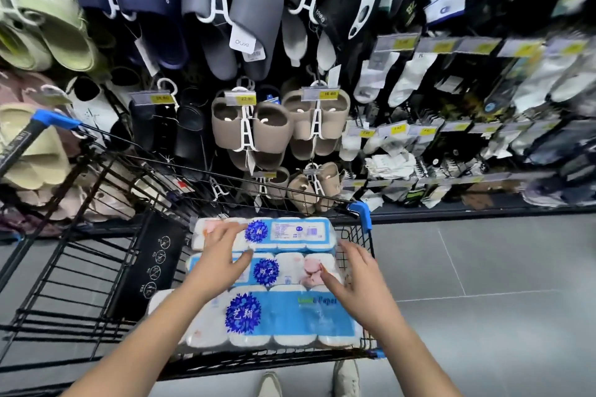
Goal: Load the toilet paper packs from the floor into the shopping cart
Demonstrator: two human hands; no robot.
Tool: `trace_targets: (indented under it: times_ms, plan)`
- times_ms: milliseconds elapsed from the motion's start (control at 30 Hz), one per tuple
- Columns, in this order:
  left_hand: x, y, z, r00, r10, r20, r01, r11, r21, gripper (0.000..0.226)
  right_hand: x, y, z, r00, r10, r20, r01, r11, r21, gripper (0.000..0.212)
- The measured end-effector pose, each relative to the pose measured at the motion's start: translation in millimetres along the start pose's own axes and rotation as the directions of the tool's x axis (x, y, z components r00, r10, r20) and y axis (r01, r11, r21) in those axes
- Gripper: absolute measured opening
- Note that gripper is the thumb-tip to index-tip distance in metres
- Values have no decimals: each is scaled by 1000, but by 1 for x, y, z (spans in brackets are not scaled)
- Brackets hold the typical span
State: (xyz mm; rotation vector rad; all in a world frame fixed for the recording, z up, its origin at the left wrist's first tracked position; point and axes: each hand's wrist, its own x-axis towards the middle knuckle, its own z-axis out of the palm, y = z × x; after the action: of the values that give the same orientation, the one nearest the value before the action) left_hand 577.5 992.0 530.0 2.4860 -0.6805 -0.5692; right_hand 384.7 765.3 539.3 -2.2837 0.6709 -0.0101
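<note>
- Left hand (222, 259), lower centre of the frame: fingers (225, 230) straight and spread, gripping nothing. The tips lie on the far pack (290, 234), and the thumb reaches onto the middle pack (283, 271).
- Right hand (358, 277), just right of centre: fingers (332, 284) straight and slightly fanned, holding nothing. The tips rest on the right end of the middle pack, and the back of the hand is near the cart's right wall.
- Near pack (283, 316), closest to the bottom edge, lies under both forearms. Like the other two, it is white rolls in a blue-banded wrap with a dark blue flower mark.
- All three toilet paper packs lie side by side, each touching the next, long sides across the frame. They fill the right part of the shopping cart (363, 214).
- The cart is black wire with blue corner caps. Its black flap (151, 267), marked with round white pictograms, stands just left of the packs.
- Two light shoes (346, 377) show at the bottom edge, on the grey tiled floor (483, 267).
- Above the cart hang beige slippers (251, 126) with yellow price tags (245, 99).
- Grey slippers (254, 10) hang at top centre, pale green clogs (42, 10) at upper left, and packed socks (406, 80) on the right, somewhat blurred.
</note>
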Motion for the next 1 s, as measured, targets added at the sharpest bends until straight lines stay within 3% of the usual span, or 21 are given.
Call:
trace_targets:
  times_ms: [133, 267, 433, 567, 700, 800, 900, 1000]
  plan:
    - [18, 73, -23, 975, 222, -12, -222, 973, -65, 56, -5, -22, -58, 978, -27, -208, 54, 990, 127, 56]
    - [11, 156, -51, 902, 418, -109, -430, 894, -129, 41, -25, -33, -123, 904, -32, -427, 145, 961, 235, 40]
    - [-26, 273, -65, 760, 629, -166, -649, 748, -139, 29, -78, -14, -216, 723, -2, -691, 255, 930, 265, 29]
    - [-60, 378, -49, 620, 771, -145, -783, 599, -167, 38, -151, 34, -297, 550, 92, -830, 284, 914, 289, 24]
    - [-76, 485, 6, 552, 828, -96, -807, 501, -314, 44, -229, 103, -365, 406, 224, -886, 265, 899, 348, 22]
    - [-87, 554, 63, 509, 859, -44, -786, 443, -431, 32, -273, 159, -401, 315, 317, -895, 218, 893, 393, 19]
    - [-98, 604, 116, 469, 883, 23, -759, 416, -501, 27, -310, 205, -423, 261, 383, -886, 171, 885, 433, 19]
    - [-107, 639, 159, 436, 896, 87, -731, 409, -547, 41, -337, 241, -441, 233, 424, -875, 157, 872, 464, 20]
